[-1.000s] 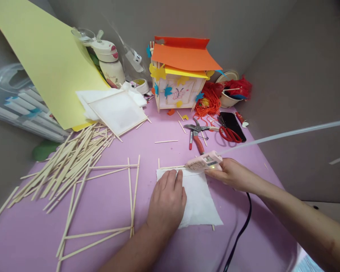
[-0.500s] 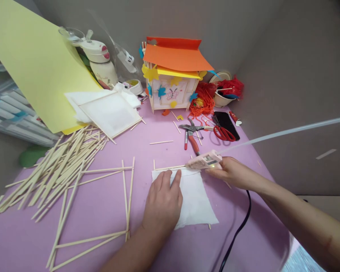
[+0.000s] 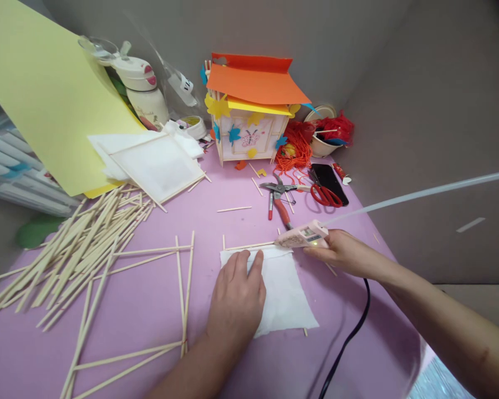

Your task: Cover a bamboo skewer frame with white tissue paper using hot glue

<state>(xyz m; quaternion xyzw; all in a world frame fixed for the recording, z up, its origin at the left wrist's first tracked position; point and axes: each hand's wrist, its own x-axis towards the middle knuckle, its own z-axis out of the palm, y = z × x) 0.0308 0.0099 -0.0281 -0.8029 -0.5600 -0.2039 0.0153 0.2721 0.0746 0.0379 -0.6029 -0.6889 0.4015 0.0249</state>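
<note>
My right hand (image 3: 341, 252) grips a pale pink glue gun (image 3: 301, 235), a long clear glue stick (image 3: 424, 194) running out of its back. Its nozzle touches or hovers just over a thin wooden stick (image 3: 249, 246) along the top of a white sheet (image 3: 286, 293) of thin paper or cloth. My left hand (image 3: 238, 293) lies flat on that sheet with the fingers spread, fingertips close to its folded top edge. Other stick ends poke out from under the sheet's corners. From the gun a black cord (image 3: 351, 332) trails toward the front edge.
Loose wooden sticks (image 3: 87, 244) are heaped at left, beside open stick frames (image 3: 185, 288). A paper-covered frame (image 3: 158, 172) lies behind. A small house (image 3: 253, 122) with an orange roof stands at the back. Pliers (image 3: 280, 202), red-handled scissors (image 3: 326, 194) and a phone (image 3: 330, 180) lie beyond the glue gun.
The glue gun's nozzle has shifted slightly rightward along the stick. My left hand stays pressed on the sheet. The whole view has drifted a little.
</note>
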